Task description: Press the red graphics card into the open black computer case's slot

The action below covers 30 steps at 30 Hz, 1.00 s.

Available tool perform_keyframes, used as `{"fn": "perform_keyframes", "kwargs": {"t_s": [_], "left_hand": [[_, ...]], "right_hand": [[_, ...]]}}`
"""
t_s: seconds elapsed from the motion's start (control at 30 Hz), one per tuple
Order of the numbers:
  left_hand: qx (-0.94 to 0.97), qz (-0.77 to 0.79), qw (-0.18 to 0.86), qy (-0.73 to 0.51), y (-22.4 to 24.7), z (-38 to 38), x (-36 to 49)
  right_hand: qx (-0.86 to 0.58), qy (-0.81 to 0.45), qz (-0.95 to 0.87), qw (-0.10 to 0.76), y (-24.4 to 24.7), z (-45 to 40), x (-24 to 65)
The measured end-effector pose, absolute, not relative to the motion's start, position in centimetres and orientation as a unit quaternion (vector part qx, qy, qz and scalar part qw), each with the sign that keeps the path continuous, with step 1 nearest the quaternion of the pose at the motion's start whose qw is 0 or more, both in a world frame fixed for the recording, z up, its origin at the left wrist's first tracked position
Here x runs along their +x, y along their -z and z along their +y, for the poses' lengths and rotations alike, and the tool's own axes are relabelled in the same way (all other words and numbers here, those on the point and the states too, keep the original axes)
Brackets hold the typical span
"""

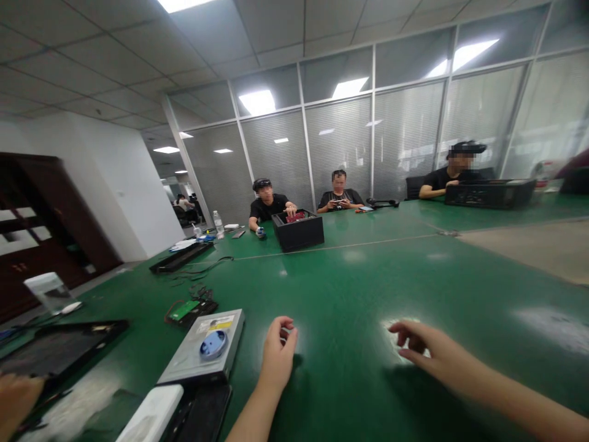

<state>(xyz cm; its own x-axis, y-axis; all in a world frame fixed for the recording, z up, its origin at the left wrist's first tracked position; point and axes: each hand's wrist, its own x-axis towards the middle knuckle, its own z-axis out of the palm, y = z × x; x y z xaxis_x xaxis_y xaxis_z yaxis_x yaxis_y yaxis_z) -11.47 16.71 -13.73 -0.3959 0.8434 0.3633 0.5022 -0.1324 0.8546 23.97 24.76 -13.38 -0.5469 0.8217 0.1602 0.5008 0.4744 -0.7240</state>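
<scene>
The table (350,294) was plain green, the round piece (213,345) at near left blue on a silver-grey drive (202,347), and the open case (299,233) at far centre black.

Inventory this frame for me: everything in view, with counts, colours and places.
table: one, green, centre
drive: one, silver, table's near left
disc: one, blue, on drive
box: one, white, near edge
trays: three, black, left side
circuit board: one, green, behind drive
cables: several, dark, left side, uncountable
bottle: one, clear, far left side
container: one, clear, white-lidded, left
cases: two, black, far side
people: at least four, three in black across table
partition: one, grey, behind them
cabinet: one, brown, left
lights: several, white, ceiling
another's hand: one, left edge, blurred
left hand: one, bare, right of drive
right hand: one, bare, near right
</scene>
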Motion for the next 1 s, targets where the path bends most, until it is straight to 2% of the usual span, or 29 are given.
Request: {"fn": "perform_keyframes", "kwargs": {"t_s": [0.13,0.27,0.5,0.77,0.9,1.0], "left_hand": [[0.560,0.636,0.162,-0.506,13.1,15.7,-10.7],[0.601,0.636,0.135,-0.466,11.9,14.5,-10.4],[0.629,0.658,0.085,-0.404,11.7,13.9,-11.7],[0.611,0.672,0.057,-0.415,11.9,13.9,-12.0],[0.619,0.661,0.047,-0.422,11.9,14.1,-11.8],[0.631,0.646,0.039,-0.428,12.0,14.1,-11.6]], "right_hand": [[-0.477,-0.272,-0.767,0.331,16.5,25.0,28.2],[-0.458,-0.256,-0.758,0.387,16.8,25.6,27.2],[-0.373,-0.289,-0.806,0.357,17.0,23.7,24.5],[-0.342,-0.312,-0.814,0.351,17.9,23.0,25.6],[-0.371,-0.306,-0.804,0.349,16.4,24.1,27.3],[-0.398,-0.295,-0.781,0.380,14.2,24.7,28.2]]}}
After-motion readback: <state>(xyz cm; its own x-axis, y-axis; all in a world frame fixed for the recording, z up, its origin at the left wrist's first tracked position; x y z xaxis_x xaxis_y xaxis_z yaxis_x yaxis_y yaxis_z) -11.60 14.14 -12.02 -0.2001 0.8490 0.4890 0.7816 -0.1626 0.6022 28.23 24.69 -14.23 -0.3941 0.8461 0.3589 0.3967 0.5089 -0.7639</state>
